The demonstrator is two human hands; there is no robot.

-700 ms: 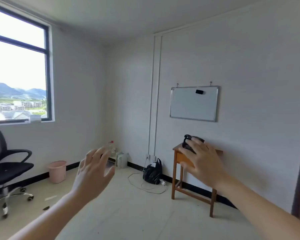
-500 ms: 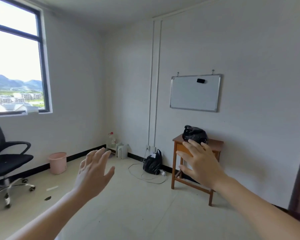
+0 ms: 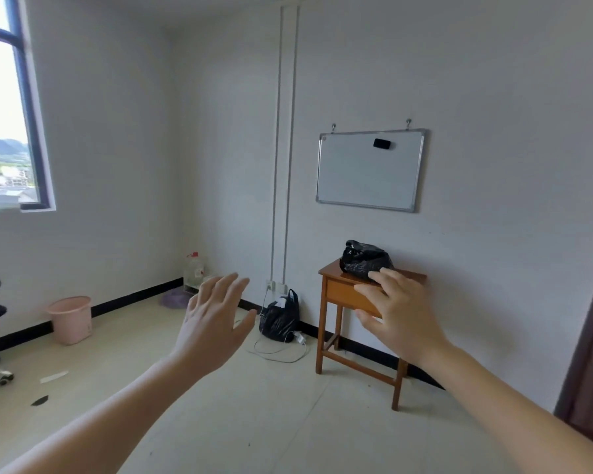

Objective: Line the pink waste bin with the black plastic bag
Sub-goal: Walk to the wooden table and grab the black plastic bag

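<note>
Crinkled glossy black plastic bag [image 3: 363, 260] on a polished brown wooden worktop [image 3: 343, 290], smooth matt pink plastic bin [image 3: 70, 319], metal-framed glossy whiteboard [image 3: 368, 171], pale smooth tiled floor [image 3: 254, 422], matt painted wall [image 3: 493, 97]
</note>
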